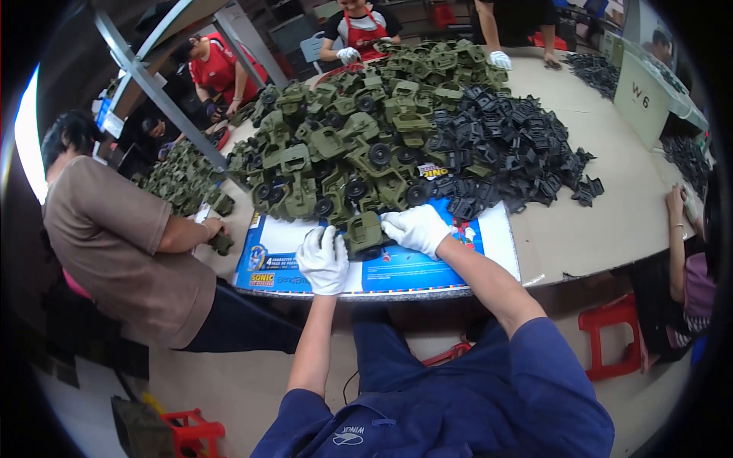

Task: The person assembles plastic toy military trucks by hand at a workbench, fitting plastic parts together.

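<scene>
Both my hands wear white gloves and meet at one green toy jeep (364, 234) just above the blue printed sheet at the table's near edge. My left hand (323, 261) grips the jeep's left side with bent fingers. From the right, my right hand (418, 230) holds its other side, fingertips against the body. The jeep's underside and my thumbs are partly hidden. Right behind it rises a tall pile of similar green toy jeeps (359, 145), some with black wheels. A heap of black plastic parts (504, 145) lies against the pile's right side.
The blue printed sheet (397, 271) lies under my hands. A co-worker in brown (130, 229) handles green parts at left; others work across the table. A pale green box (649, 95) stands at far right. A red stool (611, 336) is at lower right, another (191, 433) at lower left.
</scene>
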The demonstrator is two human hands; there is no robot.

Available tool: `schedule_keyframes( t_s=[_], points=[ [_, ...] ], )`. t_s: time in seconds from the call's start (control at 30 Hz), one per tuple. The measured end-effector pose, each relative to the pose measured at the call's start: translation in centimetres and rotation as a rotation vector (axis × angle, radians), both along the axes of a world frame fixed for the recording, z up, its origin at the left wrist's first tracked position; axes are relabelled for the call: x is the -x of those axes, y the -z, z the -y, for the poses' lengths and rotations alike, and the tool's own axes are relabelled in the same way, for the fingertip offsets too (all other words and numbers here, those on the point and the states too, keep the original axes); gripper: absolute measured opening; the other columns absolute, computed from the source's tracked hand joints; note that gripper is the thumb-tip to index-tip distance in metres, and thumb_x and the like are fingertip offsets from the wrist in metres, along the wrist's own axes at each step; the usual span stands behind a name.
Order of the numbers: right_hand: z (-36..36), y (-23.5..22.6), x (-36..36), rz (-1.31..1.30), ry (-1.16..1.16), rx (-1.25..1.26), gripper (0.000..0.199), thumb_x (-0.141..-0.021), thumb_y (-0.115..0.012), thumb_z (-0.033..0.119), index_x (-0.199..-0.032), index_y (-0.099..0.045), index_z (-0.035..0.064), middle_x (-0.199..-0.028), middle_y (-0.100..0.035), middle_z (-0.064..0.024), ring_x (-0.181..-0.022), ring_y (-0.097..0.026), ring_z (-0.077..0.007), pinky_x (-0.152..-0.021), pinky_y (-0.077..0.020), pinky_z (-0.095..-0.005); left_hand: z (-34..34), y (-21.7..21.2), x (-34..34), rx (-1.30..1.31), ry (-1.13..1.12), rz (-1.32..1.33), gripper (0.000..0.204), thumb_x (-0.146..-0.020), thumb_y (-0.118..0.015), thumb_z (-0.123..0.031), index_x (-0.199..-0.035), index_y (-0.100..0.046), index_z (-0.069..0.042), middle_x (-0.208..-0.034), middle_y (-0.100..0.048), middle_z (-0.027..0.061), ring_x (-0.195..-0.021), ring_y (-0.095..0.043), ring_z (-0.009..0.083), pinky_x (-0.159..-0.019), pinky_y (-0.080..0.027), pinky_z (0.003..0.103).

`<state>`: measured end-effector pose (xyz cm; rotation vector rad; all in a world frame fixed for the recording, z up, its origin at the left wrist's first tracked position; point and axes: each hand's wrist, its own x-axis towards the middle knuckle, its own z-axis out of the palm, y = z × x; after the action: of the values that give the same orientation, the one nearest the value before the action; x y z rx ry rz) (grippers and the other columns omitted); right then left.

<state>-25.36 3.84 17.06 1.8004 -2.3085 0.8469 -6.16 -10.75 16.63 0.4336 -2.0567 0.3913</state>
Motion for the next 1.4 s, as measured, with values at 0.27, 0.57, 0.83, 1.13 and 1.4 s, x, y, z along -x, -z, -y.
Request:
schedule_keyframes(
  t_s=[0.27, 0.57, 0.83, 1.13, 1.4],
  points=[
    [-0.2, -0.3, -0.2, 0.008, 0.089, -0.095, 0.042, -0.096, -0.044, 0.046, -0.083, -0.067, 0.0124, -0.080, -0.070, -0.0143, -0.074, -0.067, -0.0351, -0.069, -0.0523, -0.0466, 0.1, 0.4, 0.4, -0.033, 0.008, -0.070, 0.032, -0.084, -0.070, -0.020, -0.112, -0.063, -0.008, -0.112, -0.059, 0.0113, -0.102, -0.059, 0.0296, -0.085, -0.046, 0.044],
    [0.4, -0.6, -0.8, 0.012, 0.118, -0.091, 0.041, -0.097, -0.043, 0.046, -0.085, -0.067, 0.0143, -0.081, -0.070, -0.0118, -0.077, -0.067, -0.0328, -0.069, -0.0515, -0.0455, 0.6, 0.8, -0.3, -0.065, -0.088, -0.165, 0.031, -0.089, -0.065, -0.023, -0.119, -0.060, -0.013, -0.117, -0.059, 0.0078, -0.115, -0.056, 0.0252, -0.101, -0.036, 0.046],
    [0.6, -0.2, -1.2, -0.018, 0.118, -0.028, 0.035, -0.097, -0.048, 0.043, -0.089, -0.068, 0.0153, -0.080, -0.069, -0.0118, -0.075, -0.067, -0.0327, -0.068, -0.0523, -0.0435, 1.4, 1.0, -1.0, -0.139, -0.095, -0.270, 0.031, -0.090, -0.063, -0.024, -0.117, -0.059, -0.011, -0.115, -0.060, 0.0072, -0.113, -0.057, 0.0260, -0.099, -0.035, 0.048],
    [0.1, -0.3, -0.6, -0.007, 0.158, -0.015, 0.031, -0.096, -0.051, 0.041, -0.098, -0.071, 0.0177, -0.081, -0.070, -0.0119, -0.075, -0.068, -0.0317, -0.068, -0.0533, -0.0421, 1.6, 1.2, -0.4, -0.238, -0.082, -0.345, 0.028, -0.092, -0.061, -0.022, -0.116, -0.060, -0.008, -0.112, -0.059, 0.0106, -0.106, -0.059, 0.0286, -0.092, -0.041, 0.048],
    [0.4, -0.5, -0.4, 0.048, 0.143, -0.037, 0.033, -0.096, -0.049, 0.041, -0.094, -0.070, 0.0165, -0.077, -0.069, -0.0108, -0.073, -0.067, -0.0317, -0.067, -0.0531, -0.0415, 2.4, 2.0, -1.0, -0.598, 0.123, -0.318, 0.023, -0.098, -0.048, -0.015, -0.100, -0.066, -0.001, -0.101, -0.062, 0.0172, -0.096, -0.061, 0.0338, -0.086, -0.049, 0.042]
  ],
)
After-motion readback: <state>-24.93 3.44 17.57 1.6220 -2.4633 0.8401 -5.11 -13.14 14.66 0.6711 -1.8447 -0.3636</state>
